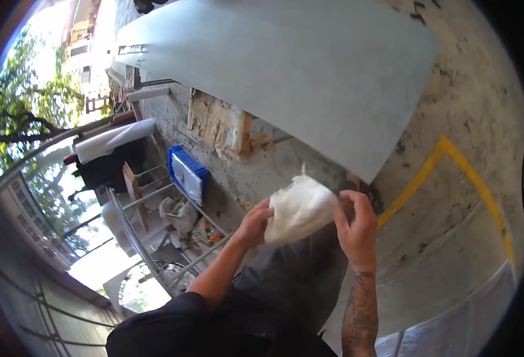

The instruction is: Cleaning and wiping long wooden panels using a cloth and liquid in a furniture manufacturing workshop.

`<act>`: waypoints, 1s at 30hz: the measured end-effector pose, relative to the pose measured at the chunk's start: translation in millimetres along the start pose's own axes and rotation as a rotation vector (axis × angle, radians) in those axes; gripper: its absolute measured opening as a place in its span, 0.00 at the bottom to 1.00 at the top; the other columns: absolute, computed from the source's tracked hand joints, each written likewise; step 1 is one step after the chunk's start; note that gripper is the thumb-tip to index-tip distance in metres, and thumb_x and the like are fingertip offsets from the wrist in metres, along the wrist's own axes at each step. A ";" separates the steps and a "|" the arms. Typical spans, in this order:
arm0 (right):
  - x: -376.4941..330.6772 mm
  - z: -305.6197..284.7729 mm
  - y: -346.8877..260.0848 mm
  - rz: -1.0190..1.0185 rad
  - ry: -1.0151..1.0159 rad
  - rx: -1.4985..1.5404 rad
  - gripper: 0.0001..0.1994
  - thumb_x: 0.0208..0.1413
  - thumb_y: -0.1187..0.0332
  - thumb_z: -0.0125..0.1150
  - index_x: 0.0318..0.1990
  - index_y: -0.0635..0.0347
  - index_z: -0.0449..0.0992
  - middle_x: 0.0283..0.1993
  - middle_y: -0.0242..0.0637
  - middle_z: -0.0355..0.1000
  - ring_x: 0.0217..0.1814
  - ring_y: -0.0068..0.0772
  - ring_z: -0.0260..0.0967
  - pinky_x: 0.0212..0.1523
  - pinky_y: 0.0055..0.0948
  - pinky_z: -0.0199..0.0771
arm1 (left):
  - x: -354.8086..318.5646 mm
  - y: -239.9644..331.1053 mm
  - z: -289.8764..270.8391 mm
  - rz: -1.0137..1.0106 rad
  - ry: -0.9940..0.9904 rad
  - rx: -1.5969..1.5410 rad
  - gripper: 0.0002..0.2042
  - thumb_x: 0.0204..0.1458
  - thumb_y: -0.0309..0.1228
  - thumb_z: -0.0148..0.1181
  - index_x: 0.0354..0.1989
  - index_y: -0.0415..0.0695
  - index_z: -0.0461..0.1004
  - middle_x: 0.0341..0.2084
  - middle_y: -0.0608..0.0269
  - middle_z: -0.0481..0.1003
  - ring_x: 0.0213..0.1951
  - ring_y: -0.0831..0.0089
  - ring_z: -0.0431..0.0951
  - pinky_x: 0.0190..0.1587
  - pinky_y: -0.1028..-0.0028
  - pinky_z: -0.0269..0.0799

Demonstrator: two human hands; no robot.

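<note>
A crumpled white cloth (299, 209) is held up in front of the body, above the concrete floor (452, 226). It is gripped on one side by the left hand (253, 224) and pinched at its edge by the right hand (355, 225). A large grey sheet (286, 71) lies beyond, a blue crate (187, 172) to the left.

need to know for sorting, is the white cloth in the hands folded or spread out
Bunched, not spread: the white cloth sits crumpled between the left hand and right hand.
</note>
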State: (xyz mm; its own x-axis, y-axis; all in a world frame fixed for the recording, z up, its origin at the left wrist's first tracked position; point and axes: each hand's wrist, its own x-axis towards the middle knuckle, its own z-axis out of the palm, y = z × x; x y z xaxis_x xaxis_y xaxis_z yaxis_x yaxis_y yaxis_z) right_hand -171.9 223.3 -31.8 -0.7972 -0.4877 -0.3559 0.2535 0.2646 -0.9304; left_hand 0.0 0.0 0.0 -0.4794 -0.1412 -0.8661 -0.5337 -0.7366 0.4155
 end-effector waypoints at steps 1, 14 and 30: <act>10.2 -17.2 5.7 -0.151 0.059 -0.112 0.11 0.59 0.74 0.65 0.47 0.63 0.74 0.51 0.44 0.73 0.45 0.40 0.75 0.45 0.33 0.76 | 10.5 -16.2 14.5 0.048 0.043 -0.119 0.26 0.58 0.29 0.50 0.66 0.39 0.61 0.59 0.54 0.70 0.58 0.63 0.74 0.62 0.63 0.69; 169.9 -58.8 16.1 0.169 0.315 0.020 0.28 0.59 0.54 0.66 0.57 0.65 0.67 0.55 0.48 0.74 0.58 0.41 0.71 0.57 0.37 0.71 | 153.2 -115.8 109.1 0.424 -0.191 -0.487 0.19 0.60 0.48 0.53 0.51 0.47 0.71 0.42 0.58 0.74 0.49 0.57 0.71 0.52 0.53 0.71; 199.1 -98.1 12.0 0.375 -0.111 -0.025 0.30 0.61 0.53 0.64 0.62 0.65 0.64 0.59 0.45 0.72 0.62 0.37 0.69 0.62 0.35 0.66 | 202.6 -144.4 206.7 0.562 0.809 -0.548 0.15 0.64 0.32 0.57 0.55 0.37 0.72 0.46 0.60 0.76 0.44 0.68 0.76 0.47 0.66 0.73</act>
State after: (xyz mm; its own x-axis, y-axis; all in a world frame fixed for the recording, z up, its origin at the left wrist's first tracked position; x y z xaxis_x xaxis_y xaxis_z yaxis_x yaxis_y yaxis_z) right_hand -381.4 210.9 -105.2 -0.5871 -0.4400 -0.6795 0.5016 0.4610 -0.7320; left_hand -164.1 214.5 -178.1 0.1434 -0.7847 -0.6030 0.0889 -0.5967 0.7976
